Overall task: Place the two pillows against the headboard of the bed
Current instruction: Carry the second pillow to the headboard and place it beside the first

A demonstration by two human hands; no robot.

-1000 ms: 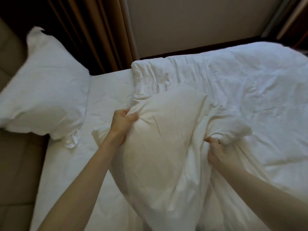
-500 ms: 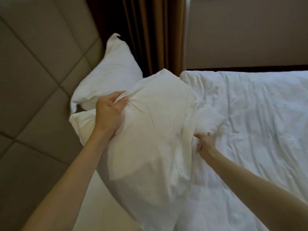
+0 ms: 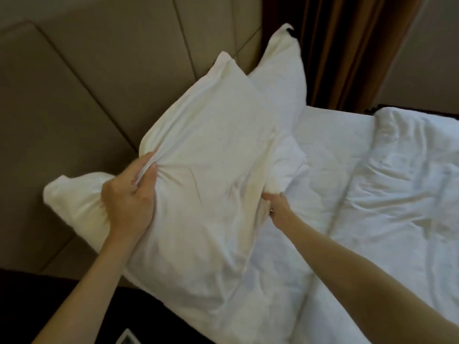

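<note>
The padded headboard (image 3: 87, 100) fills the upper left of the frame, and the bed (image 3: 347, 194), with its crumpled white duvet (image 3: 402, 175), takes up the right. One pillow (image 3: 280, 80) leans at top centre, its upper corner beside the brown curtain (image 3: 347, 50); whether it rests fully on the headboard is hidden by the nearer pillow.

The second pillow (image 3: 203, 175) sits mid-frame, tilted, overlapping the first — not yet set down. The left hand (image 3: 129, 194) is clenched on a bunch of its case at the left edge; the right hand (image 3: 275, 204) is buried at its right edge, fingers mostly hidden, seemingly pinching fabric.

Judged risks: both holds take loose case rather than filling, so the pillow could sag or slip out askew — and pushing it in could knock the far pillow sideways toward the curtain.
</note>
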